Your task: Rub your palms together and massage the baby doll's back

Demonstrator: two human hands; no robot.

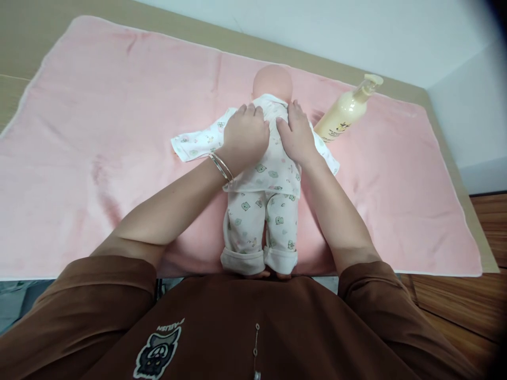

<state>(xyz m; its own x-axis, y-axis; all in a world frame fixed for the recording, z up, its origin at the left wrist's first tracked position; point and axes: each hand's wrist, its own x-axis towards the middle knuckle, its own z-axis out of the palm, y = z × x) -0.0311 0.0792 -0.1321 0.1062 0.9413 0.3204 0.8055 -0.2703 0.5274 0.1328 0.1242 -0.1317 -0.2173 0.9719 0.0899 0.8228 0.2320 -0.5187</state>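
Note:
A baby doll [272, 82] lies on the pink mat, the smooth back of its head towards me and its feet at the near edge. It wears a white patterned top [273, 169] and matching trousers [245, 211] with rolled cuffs. On the left of the doll's upper back rests my left hand [247, 132], its fingers bent over the cloth and the tips partly hidden. My right hand [296, 132] lies on the right side of the upper back, thumb apart from the fingers. The doll's sleeves stretch out to both sides.
A cream pump bottle [343, 113] lies tilted on the mat just right of the doll. The pink mat [119, 105] covers most of the wooden table [174, 21]. A white wall [336, 31] stands behind, and wooden boards [455, 301] show at lower right.

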